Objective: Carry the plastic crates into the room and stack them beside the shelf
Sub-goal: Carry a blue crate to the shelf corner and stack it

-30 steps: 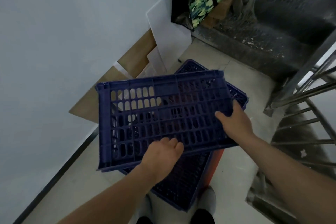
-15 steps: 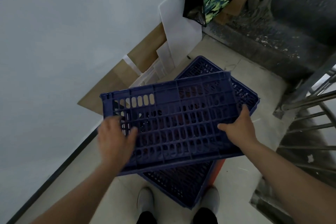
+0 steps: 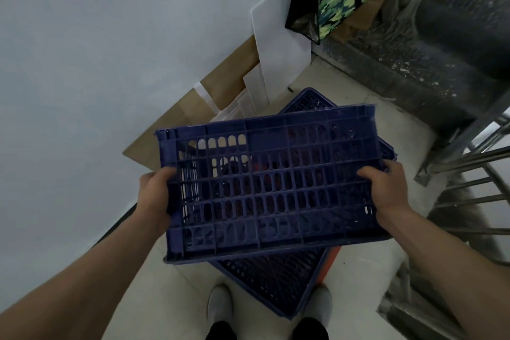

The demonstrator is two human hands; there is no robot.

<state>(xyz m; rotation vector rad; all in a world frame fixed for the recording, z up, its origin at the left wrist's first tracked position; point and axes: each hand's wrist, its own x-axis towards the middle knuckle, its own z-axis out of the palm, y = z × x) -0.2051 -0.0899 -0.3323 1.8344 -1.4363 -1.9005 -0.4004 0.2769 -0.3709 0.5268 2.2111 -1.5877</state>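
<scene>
Risks first: the dark blue slotted plastic crate [image 3: 270,188] is held tilted w/ only its two short ends gripped, so a twist or slick wall could let one end slip & drop it onto the blue mesh-bottomed crate [image 3: 276,281] on the floor just below, or onto the grey shoes [image 3: 220,303]; when turning, a corner could prob catch the steel stair railing [image 3: 474,157] on the right or the brown cardboard sheets [image 3: 220,88] leaning on the wall; no room or shelf in view, so the carry looks barely begun; grip: left hand [image 3: 154,196] wraps the crate's left end, fingers curled round the corner; right hand [image 3: 386,190] clamps the right end, fingers round the edge; both closed tight on it, crate up in front of the body, seemingly clear of the floor crate
</scene>
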